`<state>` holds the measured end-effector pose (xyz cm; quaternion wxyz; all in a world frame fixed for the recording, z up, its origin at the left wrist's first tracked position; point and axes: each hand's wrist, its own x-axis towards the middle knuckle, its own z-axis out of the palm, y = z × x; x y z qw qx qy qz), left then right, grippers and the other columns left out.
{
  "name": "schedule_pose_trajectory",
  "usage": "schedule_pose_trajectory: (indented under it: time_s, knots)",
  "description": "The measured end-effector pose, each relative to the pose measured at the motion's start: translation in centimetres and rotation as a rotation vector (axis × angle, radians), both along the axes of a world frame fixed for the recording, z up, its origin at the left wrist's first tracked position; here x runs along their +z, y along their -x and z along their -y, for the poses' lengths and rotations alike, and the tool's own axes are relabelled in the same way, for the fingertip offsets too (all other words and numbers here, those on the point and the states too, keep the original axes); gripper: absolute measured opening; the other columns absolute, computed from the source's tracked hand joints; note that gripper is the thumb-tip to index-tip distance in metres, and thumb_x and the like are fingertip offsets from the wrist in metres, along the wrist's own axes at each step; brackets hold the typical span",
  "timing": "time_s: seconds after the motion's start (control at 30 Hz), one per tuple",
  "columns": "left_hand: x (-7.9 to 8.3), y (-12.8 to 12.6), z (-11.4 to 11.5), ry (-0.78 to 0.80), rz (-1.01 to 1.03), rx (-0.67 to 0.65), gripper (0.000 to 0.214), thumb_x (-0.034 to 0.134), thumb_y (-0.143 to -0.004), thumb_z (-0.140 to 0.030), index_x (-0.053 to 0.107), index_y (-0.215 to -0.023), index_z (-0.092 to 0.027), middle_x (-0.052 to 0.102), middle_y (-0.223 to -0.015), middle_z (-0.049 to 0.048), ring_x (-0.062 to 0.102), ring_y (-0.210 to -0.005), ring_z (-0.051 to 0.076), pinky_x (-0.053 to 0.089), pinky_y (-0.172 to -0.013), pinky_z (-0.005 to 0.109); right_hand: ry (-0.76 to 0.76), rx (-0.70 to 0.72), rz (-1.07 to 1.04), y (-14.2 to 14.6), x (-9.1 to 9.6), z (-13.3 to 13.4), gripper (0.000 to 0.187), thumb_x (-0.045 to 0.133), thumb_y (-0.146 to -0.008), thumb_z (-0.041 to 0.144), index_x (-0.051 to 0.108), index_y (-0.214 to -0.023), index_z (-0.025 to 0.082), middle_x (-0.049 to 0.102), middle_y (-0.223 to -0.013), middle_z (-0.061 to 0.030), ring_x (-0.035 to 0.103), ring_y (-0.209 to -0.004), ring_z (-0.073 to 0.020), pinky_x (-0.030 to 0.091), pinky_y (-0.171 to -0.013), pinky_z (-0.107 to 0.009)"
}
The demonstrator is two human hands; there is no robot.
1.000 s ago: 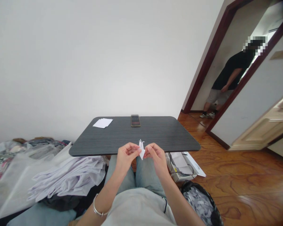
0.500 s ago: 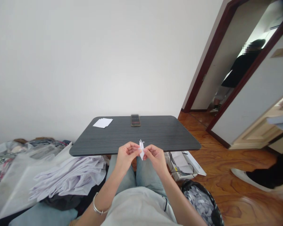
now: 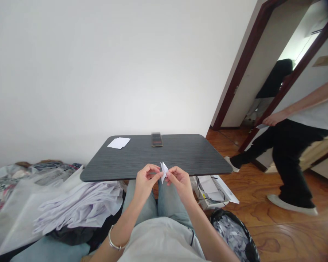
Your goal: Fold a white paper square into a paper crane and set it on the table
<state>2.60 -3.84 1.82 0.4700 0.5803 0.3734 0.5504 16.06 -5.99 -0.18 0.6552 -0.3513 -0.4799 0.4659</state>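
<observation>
A small piece of folded white paper (image 3: 164, 171) is held upright between my two hands, just over the near edge of the dark table (image 3: 131, 156). My left hand (image 3: 147, 181) pinches its left side between thumb and fingers. On its right side, my right hand (image 3: 179, 179) grips the paper in the same way. Pointed flaps stick up from the top of the fold. Farther back on the table lie several white paper sheets (image 3: 118, 142) at the left and a phone (image 3: 156, 139) near the middle.
Folded white cloth (image 3: 82, 207) and plastic-wrapped items lie at my left. On the floor at right are a white box (image 3: 211, 193) with cables and a black-lined bin (image 3: 233, 233) of paper scraps. One person (image 3: 292, 153) walks past; another (image 3: 273, 80) stands in the doorway.
The folded paper has been turned a little, and its upper flaps look wider and closer together. A person has walked into view at the right; the one in the doorway has shifted.
</observation>
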Motion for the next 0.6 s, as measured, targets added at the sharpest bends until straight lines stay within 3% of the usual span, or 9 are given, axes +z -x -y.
schedule_pose_trajectory:
  time_s: [0.13,0.3,0.6]
  knots:
    - [0.03,-0.22,0.48,-0.033,-0.100,-0.006,0.010,0.065,-0.072,-0.025,0.065,-0.074,-0.015,0.064,-0.072,0.0019,0.059,-0.067,0.013,0.047,-0.062,0.022,-0.080,-0.155,0.129,0.05,0.00,0.19,0.015,0.063,-0.076,0.033,0.061,-0.070,0.019,0.058,-0.065,0.0001,0.053,-0.059,-0.0129,0.044,-0.049,-0.022]
    - [0.11,-0.68,1.06,0.039,0.007,-0.085,0.017,0.065,-0.073,-0.029,0.065,-0.082,-0.014,0.070,-0.084,0.0056,0.064,-0.078,0.017,0.050,-0.075,0.028,-0.189,-0.312,0.313,-0.03,0.32,0.38,0.010,0.060,-0.079,0.028,0.063,-0.073,0.021,0.058,-0.075,-0.0021,0.055,-0.069,-0.0151,0.043,-0.052,-0.023]
    - [0.34,-0.97,0.89,0.052,0.086,-0.049,0.018,0.070,-0.067,-0.027,0.058,-0.075,-0.016,0.068,-0.075,0.0013,0.064,-0.070,0.014,0.050,-0.069,0.025,-0.244,-0.267,0.419,0.05,0.36,0.65,0.016,0.053,-0.084,0.021,0.068,-0.079,0.025,0.058,-0.076,-0.0025,0.054,-0.068,-0.0160,0.043,-0.054,-0.025]
